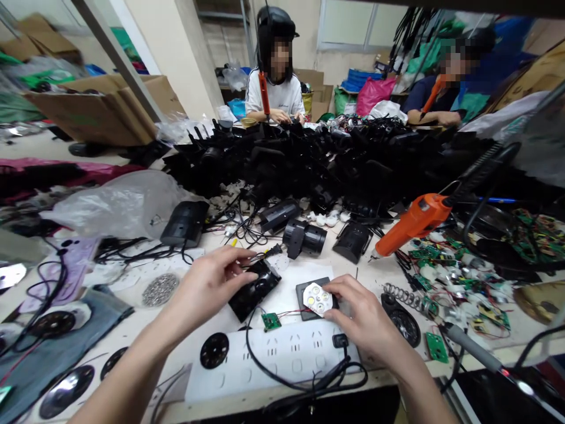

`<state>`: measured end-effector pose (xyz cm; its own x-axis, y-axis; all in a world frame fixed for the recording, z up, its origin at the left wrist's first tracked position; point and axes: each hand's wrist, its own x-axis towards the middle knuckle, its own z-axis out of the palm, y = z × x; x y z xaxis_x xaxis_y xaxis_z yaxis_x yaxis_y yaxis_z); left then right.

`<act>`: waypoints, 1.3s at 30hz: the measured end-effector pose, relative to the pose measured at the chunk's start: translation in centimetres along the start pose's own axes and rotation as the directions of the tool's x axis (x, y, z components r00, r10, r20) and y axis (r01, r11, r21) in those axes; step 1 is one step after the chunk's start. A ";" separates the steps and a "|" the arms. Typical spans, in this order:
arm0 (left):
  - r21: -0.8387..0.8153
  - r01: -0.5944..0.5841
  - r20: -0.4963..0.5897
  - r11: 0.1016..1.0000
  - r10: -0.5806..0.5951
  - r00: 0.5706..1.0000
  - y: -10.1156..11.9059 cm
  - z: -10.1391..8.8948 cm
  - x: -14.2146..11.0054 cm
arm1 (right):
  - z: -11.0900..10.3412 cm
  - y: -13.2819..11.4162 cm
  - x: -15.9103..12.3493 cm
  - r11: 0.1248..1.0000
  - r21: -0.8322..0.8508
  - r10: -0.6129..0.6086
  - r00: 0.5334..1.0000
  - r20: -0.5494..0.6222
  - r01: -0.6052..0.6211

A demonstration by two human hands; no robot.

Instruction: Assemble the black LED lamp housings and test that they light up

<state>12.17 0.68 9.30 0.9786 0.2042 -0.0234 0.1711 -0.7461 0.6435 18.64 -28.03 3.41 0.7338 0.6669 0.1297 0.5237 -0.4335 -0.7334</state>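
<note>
Here the left hand (217, 275) reached forward, fingers half-curled at the black housing (258, 290), grip unclear; the right hand (361, 311) angled inward, fingers pinching the white board (316, 299) over a dark block (301, 296).

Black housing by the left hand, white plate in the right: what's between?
The head view shows a white sheet and, nearer the camera, a green circuit board with thin red wires running toward the white plate.

casing (257, 294) partly behind left hand (220, 275)
</note>
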 end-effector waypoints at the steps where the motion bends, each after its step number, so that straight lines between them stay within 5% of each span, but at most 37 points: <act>1: 0.015 0.015 0.021 1.000 -0.016 1.000 -0.3 -0.3 -0.5 | -0.2 0.0 0.0 1.000 -0.008 -0.012 1.000 -0.021 0.012; 6: 0.009 0.013 0.210 1.000 -0.014 0.978 -0.5 0.8 -3.0 | -1.4 -0.6 -0.6 0.993 -0.100 -0.091 0.964 -0.251 0.067; 11: -0.009 -0.013 0.274 1.000 0.015 0.962 -0.5 2.1 -3.8 | -2.0 -1.5 -1.6 0.983 -0.179 -0.111 0.892 -0.439 0.034; 21: 0.035 -0.067 0.361 0.997 0.050 0.931 -0.2 2.4 -3.3 | -2.0 -2.2 -2.6 0.980 -0.196 -0.105 0.866 -0.489 0.008; 29: 0.104 -0.076 0.416 0.992 0.026 0.909 0.1 3.2 -2.8 | -2.9 -2.5 -2.9 0.981 -0.173 -0.038 0.780 -0.624 -0.090; 34: 0.052 -0.037 0.350 0.998 0.017 0.937 -0.1 3.5 -3.5 | -3.0 -2.7 -2.0 0.989 -0.035 0.061 0.605 -0.794 -0.145; 39: 0.000 -0.032 0.319 0.999 0.030 0.947 -0.3 4.1 -4.3 | -3.4 -2.9 -0.4 0.983 0.182 0.167 0.384 -0.908 0.004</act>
<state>8.35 -2.59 6.12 0.9684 -0.0314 -0.2473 0.1400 -0.7523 0.6438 18.29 -29.09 7.76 0.7621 -0.3668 0.5335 0.4391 -0.3127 -0.8423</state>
